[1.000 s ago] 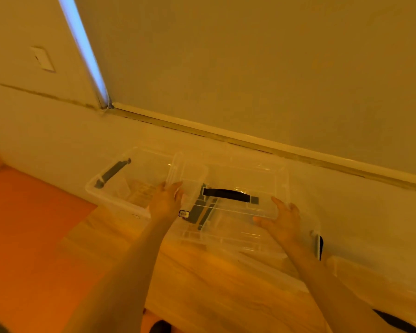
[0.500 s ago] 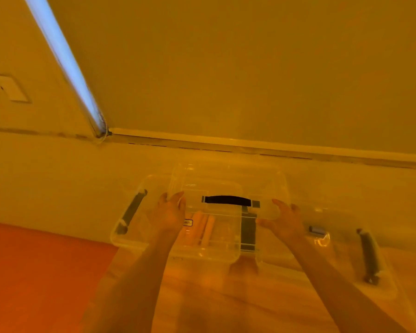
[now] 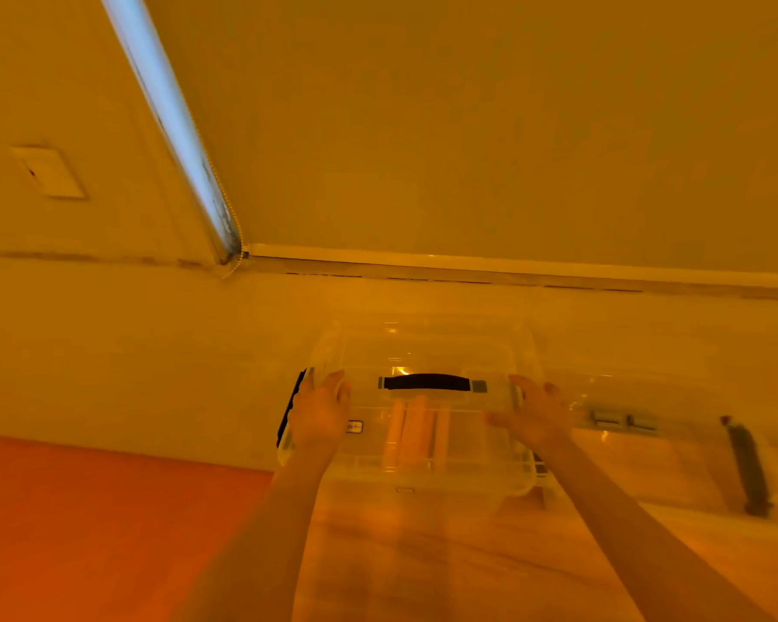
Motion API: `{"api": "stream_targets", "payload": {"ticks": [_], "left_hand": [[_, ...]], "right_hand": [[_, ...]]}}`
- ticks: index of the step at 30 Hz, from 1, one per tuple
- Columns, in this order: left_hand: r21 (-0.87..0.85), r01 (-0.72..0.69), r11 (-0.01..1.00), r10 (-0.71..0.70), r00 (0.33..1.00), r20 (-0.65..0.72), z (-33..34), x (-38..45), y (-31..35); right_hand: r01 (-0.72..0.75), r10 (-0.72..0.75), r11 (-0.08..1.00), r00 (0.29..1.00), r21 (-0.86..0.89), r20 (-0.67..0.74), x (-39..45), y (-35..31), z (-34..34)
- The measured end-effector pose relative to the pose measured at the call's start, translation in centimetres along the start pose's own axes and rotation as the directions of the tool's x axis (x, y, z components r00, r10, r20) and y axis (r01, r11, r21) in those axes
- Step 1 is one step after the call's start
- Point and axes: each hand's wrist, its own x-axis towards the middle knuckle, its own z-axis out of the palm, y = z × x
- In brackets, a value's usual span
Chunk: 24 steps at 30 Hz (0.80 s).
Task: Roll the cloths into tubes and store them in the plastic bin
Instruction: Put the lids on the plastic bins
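A clear plastic bin (image 3: 423,480) stands on the wooden floor near the wall. Through its clear walls I see rolled cloths (image 3: 412,433) lying side by side as tubes. A clear lid (image 3: 423,347) with a black handle (image 3: 427,382) lies over the bin. My left hand (image 3: 317,415) grips the lid's left edge, beside the bin's dark side latch (image 3: 290,410). My right hand (image 3: 535,415) holds the lid's right side, thumb spread toward the middle. Whether the lid is seated all round I cannot tell.
A second clear bin (image 3: 647,446) with a dark latch (image 3: 748,469) sits close on the right. An orange mat (image 3: 86,509) covers the floor at the left. The wall and its baseboard (image 3: 513,264) run just behind the bins.
Both hands carried the lid from the right toward the left and brought it over the bin with the rolled cloths. The view tilted and shifted with the move.
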Motion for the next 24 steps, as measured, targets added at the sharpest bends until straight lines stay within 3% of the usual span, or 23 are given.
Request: {"api": "stream_targets", "payload": {"ticks": [8,17,24], "left_hand": [[0.143,0.033,0.989,-0.026,0.999,-0.046,-1.5,1.0,-0.8],[0.130,0.023,0.991,-0.022,1.000,-0.008,-0.9,1.1,-2.2],[0.111,0.007,0.994,-0.007,1.000,0.003,-0.2,0.9,-3.0]], "right_hand": [[-0.004,0.004,1.000,1.000,0.005,0.013,0.0,-1.2,1.8],[-0.019,0.019,1.000,1.000,-0.002,0.006,-0.7,-1.2,3.5],[-0.015,0.010,0.995,0.999,-0.103,-0.041,-1.6,-1.0,4.6]]}}
